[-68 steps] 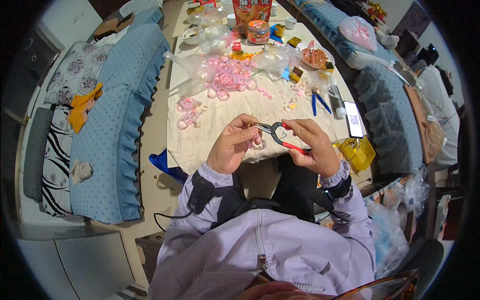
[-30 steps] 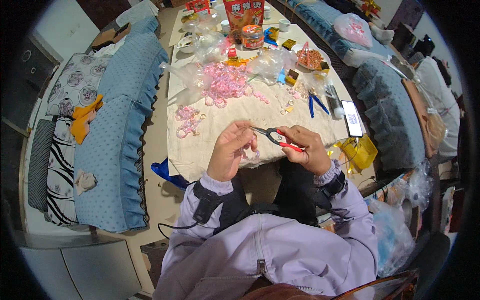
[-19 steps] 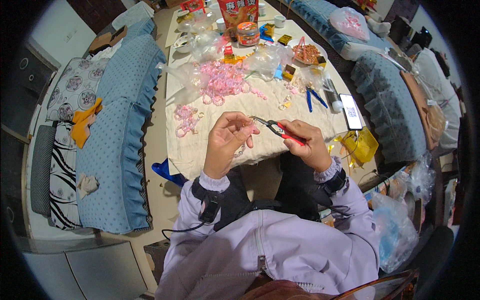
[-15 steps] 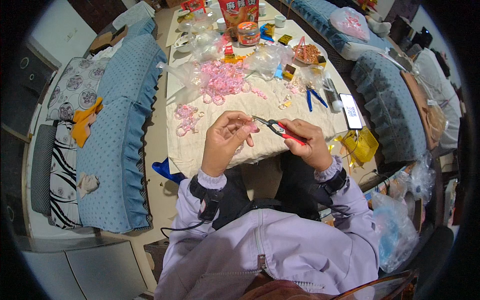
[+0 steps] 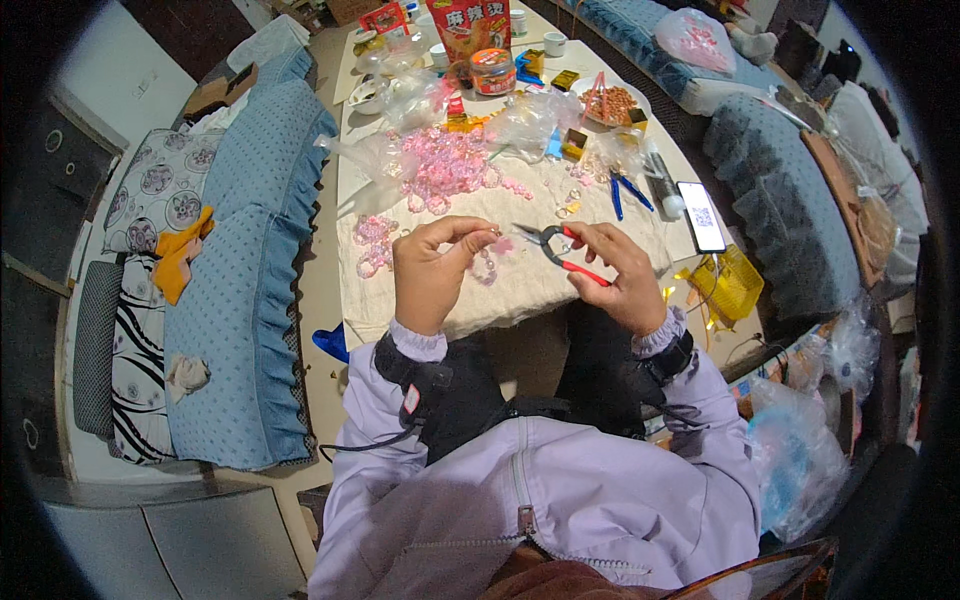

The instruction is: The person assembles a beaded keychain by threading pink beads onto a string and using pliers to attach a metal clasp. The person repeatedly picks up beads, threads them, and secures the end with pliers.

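Pliers (image 5: 556,247) (one pair) in right hand (image 5: 620,275)

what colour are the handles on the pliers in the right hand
Red, on the pliers held by the right hand; seen best in the head view.

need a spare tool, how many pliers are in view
2: red-handled pliers in the right hand, and blue-handled pliers lying on the table beyond. More may hide under the bags.

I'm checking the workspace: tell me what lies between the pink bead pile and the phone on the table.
In the head view, between the pink bead pile and the phone lie blue-handled pliers and a few small loose bits on the cloth-covered table.
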### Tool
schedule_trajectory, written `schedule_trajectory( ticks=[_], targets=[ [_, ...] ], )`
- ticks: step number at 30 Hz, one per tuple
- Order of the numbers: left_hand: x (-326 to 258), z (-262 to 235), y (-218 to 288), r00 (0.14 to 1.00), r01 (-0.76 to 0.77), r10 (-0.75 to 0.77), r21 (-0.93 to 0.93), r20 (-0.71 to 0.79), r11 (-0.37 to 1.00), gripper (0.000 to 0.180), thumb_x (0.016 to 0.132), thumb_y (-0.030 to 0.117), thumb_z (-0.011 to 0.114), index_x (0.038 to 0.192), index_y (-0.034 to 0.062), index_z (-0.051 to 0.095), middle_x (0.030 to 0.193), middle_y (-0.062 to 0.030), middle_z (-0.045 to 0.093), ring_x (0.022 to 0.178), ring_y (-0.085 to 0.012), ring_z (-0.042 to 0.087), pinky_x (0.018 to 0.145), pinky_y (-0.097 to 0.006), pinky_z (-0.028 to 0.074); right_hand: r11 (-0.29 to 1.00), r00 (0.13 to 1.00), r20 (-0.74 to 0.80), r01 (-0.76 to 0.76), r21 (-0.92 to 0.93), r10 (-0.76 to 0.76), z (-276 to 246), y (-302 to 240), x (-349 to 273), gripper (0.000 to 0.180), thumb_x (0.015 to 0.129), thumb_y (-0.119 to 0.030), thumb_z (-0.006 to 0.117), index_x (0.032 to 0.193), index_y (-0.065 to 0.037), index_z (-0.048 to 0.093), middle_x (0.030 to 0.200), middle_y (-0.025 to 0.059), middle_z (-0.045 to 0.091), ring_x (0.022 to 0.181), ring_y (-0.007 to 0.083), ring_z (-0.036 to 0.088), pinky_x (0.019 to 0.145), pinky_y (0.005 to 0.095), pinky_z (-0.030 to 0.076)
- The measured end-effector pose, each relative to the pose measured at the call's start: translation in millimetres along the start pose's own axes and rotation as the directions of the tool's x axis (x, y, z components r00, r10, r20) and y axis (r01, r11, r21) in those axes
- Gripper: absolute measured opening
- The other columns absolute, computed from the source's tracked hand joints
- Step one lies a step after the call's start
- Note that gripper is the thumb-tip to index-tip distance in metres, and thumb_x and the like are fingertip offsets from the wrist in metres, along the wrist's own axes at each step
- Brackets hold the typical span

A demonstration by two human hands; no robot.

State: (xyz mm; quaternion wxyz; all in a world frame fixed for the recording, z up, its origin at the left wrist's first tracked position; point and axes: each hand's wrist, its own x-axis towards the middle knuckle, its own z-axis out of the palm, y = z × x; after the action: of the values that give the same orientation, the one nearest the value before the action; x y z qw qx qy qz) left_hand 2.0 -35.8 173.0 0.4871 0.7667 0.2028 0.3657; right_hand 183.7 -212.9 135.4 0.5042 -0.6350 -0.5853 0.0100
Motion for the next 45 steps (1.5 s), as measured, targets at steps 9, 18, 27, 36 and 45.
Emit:
schedule_trajectory(
  ticks=[9,18,27,36,45],
  targets=[
    [15,-10,1,0.991,-0.13,0.131,0.108,0.001,0.986,0.014,0.091,0.01,0.073,0.098,-0.0017,0.075,0.096,-0.0068,0.074,0.09,-0.0127,0.067,0.082,-0.025,0.051,0.871,0.981,-0.064,-0.193,-0.452,0.184,7,95,-32,0.051,0.081,-0.032,0.074,0.123,-0.006,0.065,0.102,0.0164,0.066,0.093,0.0336,0.064,0.079,0.0411,0.051],
    [16,-5,1,0.999,0.035,-0.034,-0.219,0.009,0.975,0.016,0.091,0.013,0.074,0.1,-0.0012,0.074,0.093,-0.0051,0.074,0.086,-0.0097,0.064,0.079,-0.024,0.05,0.806,0.98,-0.139,0.034,-0.591,-0.143,23,101,-25,0.045,0.081,-0.027,0.076,0.118,-0.005,0.067,0.104,0.0139,0.068,0.094,0.0305,0.065,0.083,0.0397,0.052],
    [13,0,5,1.0,0.029,-0.031,-0.337,0.0,0.941,0.017,0.091,0.014,0.076,0.098,-0.001,0.073,0.096,-0.0036,0.07,0.088,-0.0096,0.063,0.079,-0.023,0.05,0.878,0.994,-0.028,-0.08,0.472,0.105,54,-20,47,0.032,0.089,-0.014,0.073,0.119,-0.005,0.068,0.111,0.0077,0.07,0.098,0.0146,0.065,0.08,0.0285,0.049],
    [7,0,10,1.0,0.002,-0.007,-0.335,-0.014,0.942,0.017,0.091,0.015,0.075,0.098,-0.0009,0.073,0.095,-0.0044,0.071,0.087,-0.0095,0.064,0.079,-0.024,0.05,0.952,0.978,-0.204,0.033,0.305,0.032,64,-39,47,0.022,0.085,-0.013,0.078,0.102,-0.004,0.066,0.1,0.0054,0.069,0.088,0.014,0.063,0.073,0.028,0.047],
    [6,-2,15,0.999,-0.031,0.022,-0.308,-0.031,0.951,0.018,0.091,0.016,0.076,0.097,-0.0006,0.073,0.092,-0.0027,0.071,0.085,-0.0083,0.063,0.077,-0.023,0.049,0.961,0.882,-0.383,0.262,-0.089,-0.276,58,-43,53,0.026,0.073,0.001,0.078,0.094,-0.008,0.066,0.095,0.0068,0.068,0.088,0.0266,0.064,0.074,0.0358,0.052]
  ],
)
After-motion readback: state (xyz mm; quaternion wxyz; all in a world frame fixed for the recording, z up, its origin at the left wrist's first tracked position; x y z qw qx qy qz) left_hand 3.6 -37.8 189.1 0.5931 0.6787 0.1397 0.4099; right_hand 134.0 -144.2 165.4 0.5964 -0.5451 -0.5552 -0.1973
